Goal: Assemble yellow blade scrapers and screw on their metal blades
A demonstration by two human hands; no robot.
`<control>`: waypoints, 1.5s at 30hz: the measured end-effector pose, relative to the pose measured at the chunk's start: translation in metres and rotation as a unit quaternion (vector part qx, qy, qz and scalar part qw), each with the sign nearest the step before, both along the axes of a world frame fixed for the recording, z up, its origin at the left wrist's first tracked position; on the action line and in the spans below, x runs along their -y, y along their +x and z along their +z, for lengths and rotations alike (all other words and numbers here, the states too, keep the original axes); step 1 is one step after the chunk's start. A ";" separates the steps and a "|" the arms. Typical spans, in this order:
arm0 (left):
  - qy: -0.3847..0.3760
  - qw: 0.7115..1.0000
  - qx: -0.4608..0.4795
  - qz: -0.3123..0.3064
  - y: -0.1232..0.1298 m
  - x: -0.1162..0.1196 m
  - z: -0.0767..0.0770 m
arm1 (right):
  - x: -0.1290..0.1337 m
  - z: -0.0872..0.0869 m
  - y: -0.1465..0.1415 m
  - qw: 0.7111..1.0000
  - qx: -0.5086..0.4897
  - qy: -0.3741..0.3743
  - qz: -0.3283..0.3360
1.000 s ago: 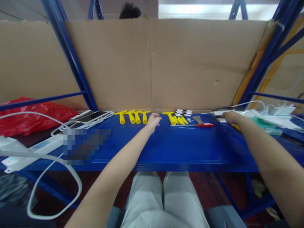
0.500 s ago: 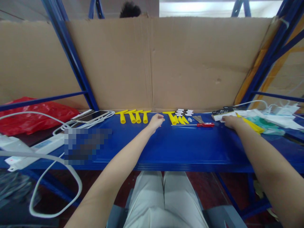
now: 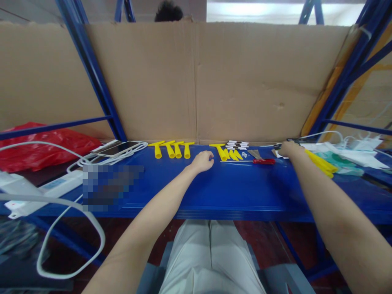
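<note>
My left hand (image 3: 202, 162) hovers over the middle of the blue table, fingers loosely curved with a gap at the thumb and nothing visible in them. Just right of it lie a yellow T-shaped handle (image 3: 221, 152), several flat yellow pieces (image 3: 235, 155) and a screwdriver (image 3: 263, 161) with a red grip. My right hand (image 3: 290, 149) reaches onto the black-and-white printed cards (image 3: 277, 152) at the back right. Its fingers are hidden, so I cannot tell whether it grips one. Yellow strip-like pieces (image 3: 321, 164) lie beside that wrist.
Several yellow T-shaped handles (image 3: 174, 150) line the back left. Small black-and-white packs (image 3: 237, 145) and thin metal blades (image 3: 255, 154) lie behind the screwdriver. A phone (image 3: 119, 149), white power strip (image 3: 45, 194) and red bag (image 3: 45, 141) occupy the left. A cardboard panel (image 3: 245, 81) closes the back.
My right hand has shifted slightly left and farther back over the printed cards. My left hand has lowered a little toward me, and its fingers have loosened.
</note>
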State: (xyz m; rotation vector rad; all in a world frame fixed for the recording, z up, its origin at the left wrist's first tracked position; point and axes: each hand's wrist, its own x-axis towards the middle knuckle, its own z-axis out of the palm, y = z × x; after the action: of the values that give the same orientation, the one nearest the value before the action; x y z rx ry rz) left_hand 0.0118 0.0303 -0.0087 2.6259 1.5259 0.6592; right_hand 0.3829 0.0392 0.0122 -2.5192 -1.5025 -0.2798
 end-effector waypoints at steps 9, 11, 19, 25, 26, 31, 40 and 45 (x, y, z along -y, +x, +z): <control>-0.024 0.998 -0.047 -0.043 0.002 0.004 -0.002 | 0.001 -0.011 -0.132 0.953 -0.045 0.121 0.273; -0.027 0.997 -0.053 -0.047 0.003 0.005 -0.001 | 0.004 -0.022 -0.154 0.930 -0.006 0.073 0.360; -0.041 0.996 -0.059 -0.053 0.001 0.000 -0.007 | 0.019 -0.033 -0.193 0.894 0.047 0.002 0.446; -0.049 0.998 -0.032 -0.013 0.002 -0.007 -0.005 | 0.028 -0.030 -0.204 0.854 0.035 0.013 0.519; -0.045 0.999 -0.027 -0.009 0.001 -0.008 -0.005 | 0.029 -0.030 -0.205 0.845 0.031 0.017 0.533; -0.063 0.997 -0.044 -0.019 -0.004 -0.009 -0.007 | 0.027 -0.030 -0.202 0.820 0.011 0.039 0.571; -0.098 0.986 -0.092 0.099 -0.017 0.012 0.026 | 0.008 -0.023 -0.154 0.882 -0.045 0.069 0.464; -0.055 0.972 -0.136 0.183 -0.031 0.020 0.045 | 0.009 -0.015 -0.129 0.908 -0.086 0.102 0.398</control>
State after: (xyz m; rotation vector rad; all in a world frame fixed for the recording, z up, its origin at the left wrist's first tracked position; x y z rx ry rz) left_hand -0.0190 0.0102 0.0362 2.4544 2.0853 0.2173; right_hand 0.2541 0.0307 -0.0028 -1.5442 -2.1202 -0.0704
